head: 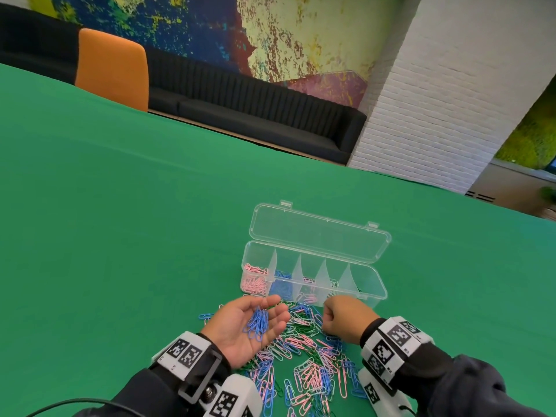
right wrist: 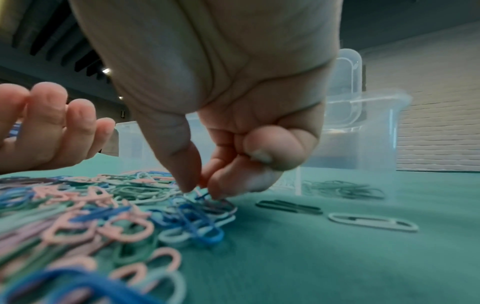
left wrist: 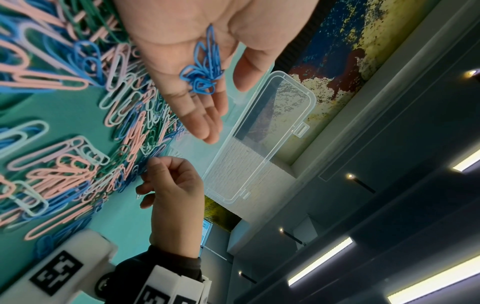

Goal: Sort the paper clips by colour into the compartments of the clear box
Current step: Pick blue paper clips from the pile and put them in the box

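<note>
A mixed pile of pink, blue, green and white paper clips point(head: 307, 362) lies on the green cloth in front of the clear box point(head: 374, 285). The box stands open, its lid point(head: 319, 233) folded back. Pink clips point(head: 255, 281) fill its leftmost compartment and blue clips point(head: 281, 285) the second. My left hand point(head: 240, 322) is palm up over the pile's left side, and a bunch of blue clips point(head: 257, 325) lies loose in it point(left wrist: 205, 67). My right hand point(right wrist: 201, 190) reaches down to the pile's far right edge, thumb and forefinger pinching a blue clip.
Two stray clips point(right wrist: 371, 222) lie on the cloth right of the pile, near the box's front wall. Green clips point(right wrist: 342, 190) show through the wall of a right-hand compartment. An orange chair point(head: 112, 67) and a black sofa point(head: 255, 112) stand beyond the table's far edge.
</note>
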The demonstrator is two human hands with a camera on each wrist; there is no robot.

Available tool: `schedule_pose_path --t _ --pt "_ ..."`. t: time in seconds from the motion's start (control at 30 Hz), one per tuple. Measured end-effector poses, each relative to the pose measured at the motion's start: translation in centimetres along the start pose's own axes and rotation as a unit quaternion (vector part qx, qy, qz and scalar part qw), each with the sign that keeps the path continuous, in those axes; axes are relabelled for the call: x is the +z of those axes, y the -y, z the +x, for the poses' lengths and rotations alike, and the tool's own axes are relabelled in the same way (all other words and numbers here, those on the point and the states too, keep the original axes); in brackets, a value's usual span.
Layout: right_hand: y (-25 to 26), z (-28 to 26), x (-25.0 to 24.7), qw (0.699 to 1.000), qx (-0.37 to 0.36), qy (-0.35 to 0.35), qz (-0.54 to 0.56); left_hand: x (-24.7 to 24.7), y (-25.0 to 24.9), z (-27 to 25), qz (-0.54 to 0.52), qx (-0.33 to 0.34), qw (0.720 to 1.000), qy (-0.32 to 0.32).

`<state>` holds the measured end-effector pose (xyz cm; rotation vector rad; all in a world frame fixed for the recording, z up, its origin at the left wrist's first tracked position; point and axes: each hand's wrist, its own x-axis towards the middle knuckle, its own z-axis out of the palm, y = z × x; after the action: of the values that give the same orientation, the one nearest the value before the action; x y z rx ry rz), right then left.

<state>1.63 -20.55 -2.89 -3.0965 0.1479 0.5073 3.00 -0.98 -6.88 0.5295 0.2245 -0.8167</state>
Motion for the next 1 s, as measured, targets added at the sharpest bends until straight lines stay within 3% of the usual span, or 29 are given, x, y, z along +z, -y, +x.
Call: schedule_pose_path --t 0.13,0.37,0.6,1.0 --pt "-0.2 -0.4 0.0 1.000 0.018 -0.015 0.009 0.1 0.1 0.0 0.003 0.000 1.000 -0.005" --pt "0.2 -0.5 -0.4 0.999 -0.004 0.042 0.011 0.1 0.0 -0.1 -0.001 -0.001 1.000 -0.002" --pt "-0.5 -1.6 -1.4 0.998 -0.037 0.042 0.004 0.1 0.1 0.0 0.002 0.000 1.000 -0.003" --pt "1.0 -0.4 -0.9 0.998 -0.025 0.065 -0.007 0.4 0.0 -0.4 0.013 0.003 1.000 -0.005"
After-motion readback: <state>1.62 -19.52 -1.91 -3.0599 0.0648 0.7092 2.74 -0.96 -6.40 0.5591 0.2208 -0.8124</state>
